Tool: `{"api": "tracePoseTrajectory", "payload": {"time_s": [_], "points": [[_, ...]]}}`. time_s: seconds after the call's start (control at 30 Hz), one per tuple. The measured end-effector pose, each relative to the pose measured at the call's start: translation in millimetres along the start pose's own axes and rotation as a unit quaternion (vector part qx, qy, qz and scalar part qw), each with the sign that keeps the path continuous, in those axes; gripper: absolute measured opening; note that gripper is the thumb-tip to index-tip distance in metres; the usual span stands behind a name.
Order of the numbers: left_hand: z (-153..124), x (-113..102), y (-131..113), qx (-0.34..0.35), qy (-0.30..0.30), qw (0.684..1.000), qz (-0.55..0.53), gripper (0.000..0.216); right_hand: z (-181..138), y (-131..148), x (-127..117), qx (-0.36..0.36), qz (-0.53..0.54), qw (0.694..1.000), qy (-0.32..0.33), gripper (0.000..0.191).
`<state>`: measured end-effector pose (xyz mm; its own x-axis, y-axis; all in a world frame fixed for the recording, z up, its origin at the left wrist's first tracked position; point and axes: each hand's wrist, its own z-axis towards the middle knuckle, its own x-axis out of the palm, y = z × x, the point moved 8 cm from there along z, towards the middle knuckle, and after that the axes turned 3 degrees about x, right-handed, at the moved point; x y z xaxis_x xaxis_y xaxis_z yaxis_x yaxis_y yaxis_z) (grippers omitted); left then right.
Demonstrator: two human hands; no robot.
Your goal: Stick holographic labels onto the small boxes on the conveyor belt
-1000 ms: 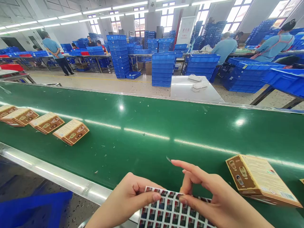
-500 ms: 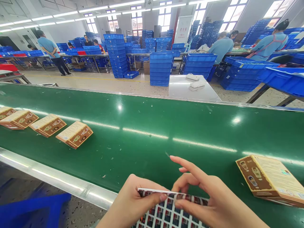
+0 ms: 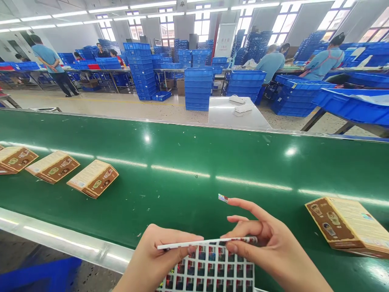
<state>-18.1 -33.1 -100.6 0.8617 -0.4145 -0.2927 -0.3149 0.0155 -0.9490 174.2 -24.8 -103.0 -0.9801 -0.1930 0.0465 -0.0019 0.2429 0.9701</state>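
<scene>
My left hand (image 3: 158,259) pinches the sticker sheet (image 3: 209,267) at its top edge, thumb on front, fingers curled shut behind it. Sheet sits low in front of me, just over the near edge of the green belt (image 3: 188,162), its top strip folded toward me w/ the white backing showing. My right hand (image 3: 267,251) grips the same top edge from the other side, thumb & middle finger closed on it. Right index finger is stretched out & has one small sticker (image 3: 223,198) stuck at the tip, hanging above the belt, apart from the sheet.

Nearest box (image 3: 349,225) lies flat on the belt just to the right of my right hand, not touching it; brown side panel faces me, pale printed face up. Three more boxes (image 3: 92,178) lie in a row far left on the belt, well apart from my hands.

Past the belt: a grey bench (image 3: 237,119) w/ two white things on it, stacks of blue crates (image 3: 199,87), other people in blue shirts (image 3: 272,61) at far benches.
</scene>
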Motion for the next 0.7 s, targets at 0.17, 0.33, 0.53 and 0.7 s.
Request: {"api": "tracePoseTrajectory", "payload": {"time_s": [0.17,0.33,0.53,0.7], "points": [[2,0,-5,0.021,0.002,1.0,-0.019,0.04,5,-6,-2,-0.003,0.04,0.999,0.013,0.066],[3,-1,-3,0.028,0.001,0.999,-0.021,0.04,5,-13,-6,0.005,0.016,1.0,-0.008,0.055],[2,-7,6,0.004,-0.002,1.0,0.002,0.038,5,-4,1,-0.047,0.042,0.998,0.014,0.06],[-1,-20,8,-0.025,-0.078,0.996,-0.033,0.027,6,-5,-4,-0.045,0.075,0.996,-0.001,0.058]]}}
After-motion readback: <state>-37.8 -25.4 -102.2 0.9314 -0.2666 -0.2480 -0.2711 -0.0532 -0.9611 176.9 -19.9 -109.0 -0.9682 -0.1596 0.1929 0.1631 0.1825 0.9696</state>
